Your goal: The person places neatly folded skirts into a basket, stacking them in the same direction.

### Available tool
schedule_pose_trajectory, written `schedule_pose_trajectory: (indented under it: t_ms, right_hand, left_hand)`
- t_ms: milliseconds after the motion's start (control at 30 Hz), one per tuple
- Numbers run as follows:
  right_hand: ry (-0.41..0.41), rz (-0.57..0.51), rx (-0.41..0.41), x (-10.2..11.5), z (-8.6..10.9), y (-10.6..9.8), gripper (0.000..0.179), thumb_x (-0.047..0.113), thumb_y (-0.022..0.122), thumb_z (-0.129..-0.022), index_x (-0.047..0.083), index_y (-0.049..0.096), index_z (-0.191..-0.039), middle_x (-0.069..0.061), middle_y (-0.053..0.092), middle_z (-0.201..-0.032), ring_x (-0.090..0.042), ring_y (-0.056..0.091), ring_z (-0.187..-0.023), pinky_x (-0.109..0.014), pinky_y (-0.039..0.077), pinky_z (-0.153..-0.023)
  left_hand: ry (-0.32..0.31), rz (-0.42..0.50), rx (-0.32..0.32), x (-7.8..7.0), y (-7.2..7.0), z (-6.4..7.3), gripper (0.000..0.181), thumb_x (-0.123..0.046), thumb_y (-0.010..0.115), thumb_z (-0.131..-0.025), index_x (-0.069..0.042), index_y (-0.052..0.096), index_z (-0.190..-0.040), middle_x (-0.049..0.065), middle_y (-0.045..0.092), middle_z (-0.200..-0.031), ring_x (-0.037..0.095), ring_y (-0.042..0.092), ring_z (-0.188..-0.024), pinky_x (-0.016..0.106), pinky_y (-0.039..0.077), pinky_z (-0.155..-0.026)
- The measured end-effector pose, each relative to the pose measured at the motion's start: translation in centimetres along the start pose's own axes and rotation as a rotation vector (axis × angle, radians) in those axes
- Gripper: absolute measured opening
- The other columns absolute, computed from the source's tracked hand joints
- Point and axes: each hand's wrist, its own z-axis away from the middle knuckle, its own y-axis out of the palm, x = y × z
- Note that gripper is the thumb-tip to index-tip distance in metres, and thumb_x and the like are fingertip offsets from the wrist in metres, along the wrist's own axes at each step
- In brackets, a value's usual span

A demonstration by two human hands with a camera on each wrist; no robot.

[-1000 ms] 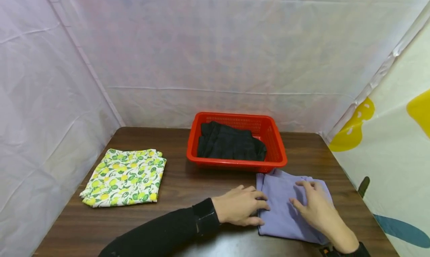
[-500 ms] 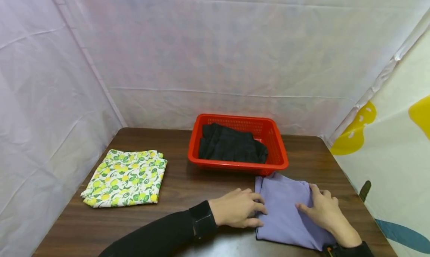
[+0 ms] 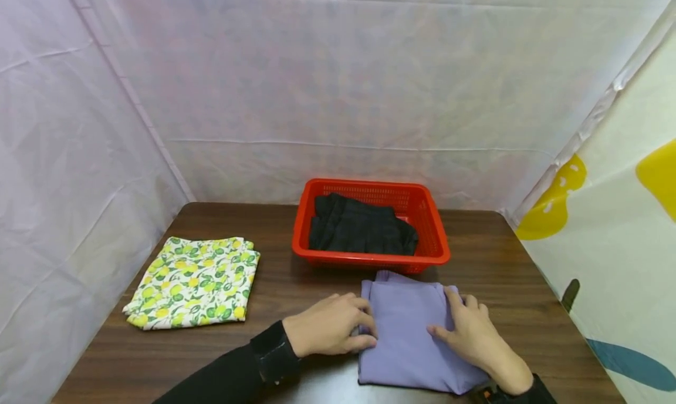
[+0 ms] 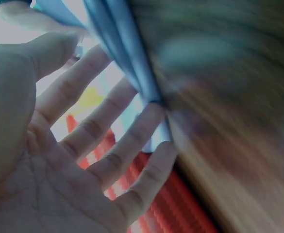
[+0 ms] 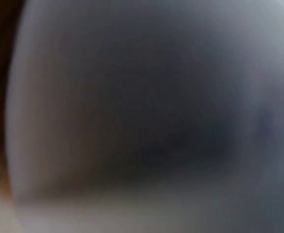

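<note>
A folded purple cloth (image 3: 398, 339) lies on the table in front of the basket. My left hand (image 3: 338, 325) touches its left edge, the fingertips right at the fold. In the left wrist view the extended, spread fingers (image 4: 127, 141) reach along the stacked layers of the cloth (image 4: 127, 39). Over the right side of the cloth lies my right hand (image 3: 470, 336), with thumb and fingers apart and its fingertips at the far right corner. The right wrist view is a dark blur, filled mostly by greyish fabric.
Behind the purple cloth stands a red plastic basket (image 3: 440, 239) holding a folded black garment (image 3: 364, 228). A folded lemon-print cloth (image 3: 195, 283) lies on the left of the brown wooden table (image 3: 296, 298). White sheeting (image 3: 338, 87) hangs behind and at the sides.
The purple cloth has slid left across the table, now lying in front of the basket. Both hands have moved left with it, the right one first having shifted to the cloth's right edge.
</note>
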Motion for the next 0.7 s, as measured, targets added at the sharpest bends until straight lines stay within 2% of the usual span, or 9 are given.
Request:
schedule_pose_trajectory:
  t_ms: [200, 400, 533, 700]
  right_hand:
    - [-0.052, -0.041, 0.019, 2.3, -1.2, 0.5, 0.098, 0.042, 0.097, -0.096, -0.012, 0.052, -0.164, -0.044, 0.065, -0.142, -0.065, 0.067, -0.125, -0.076, 0.06, -0.104]
    - [-0.115, -0.082, 0.023, 4.0, -2.3, 0.9, 0.094, 0.04, 0.098, -0.095, -0.011, 0.056, -0.162, -0.037, 0.069, -0.139, -0.058, 0.07, -0.124, -0.073, 0.06, -0.105]
    - [-0.144, -0.095, 0.014, 5.0, -2.8, 1.1, 0.093, 0.039, 0.099, -0.095, -0.009, 0.057, -0.163, -0.033, 0.069, -0.14, -0.053, 0.071, -0.124, -0.071, 0.06, -0.106]
    - [-0.178, -0.114, 0.013, 5.6, -3.5, 1.0, 0.093, 0.039, 0.099, -0.095, -0.007, 0.057, -0.164, -0.03, 0.07, -0.141, -0.045, 0.071, -0.125, -0.066, 0.061, -0.106]
  left_hand:
    - [-0.097, 0.093, -0.018, 1.2, -1.1, 2.3, 0.015, -0.039, 0.084, -0.11, -0.026, 0.092, -0.111, -0.008, 0.08, -0.11, 0.001, 0.07, -0.097, 0.02, 0.059, -0.087]
    - [-0.181, 0.144, -0.047, 2.2, -1.5, 3.9, 0.006, -0.032, 0.091, -0.105, -0.028, 0.089, -0.102, -0.009, 0.077, -0.104, 0.001, 0.066, -0.092, 0.02, 0.057, -0.083]
    - [-0.247, 0.186, -0.093, 3.0, -1.7, 4.8, 0.01, -0.026, 0.095, -0.101, -0.026, 0.086, -0.099, -0.006, 0.077, -0.102, 0.005, 0.07, -0.091, 0.021, 0.057, -0.08]
    - [-0.412, 0.222, -0.162, 3.8, -2.0, 5.4, 0.027, -0.024, 0.102, -0.093, -0.013, 0.08, -0.105, 0.001, 0.073, -0.097, 0.011, 0.065, -0.086, 0.026, 0.056, -0.073]
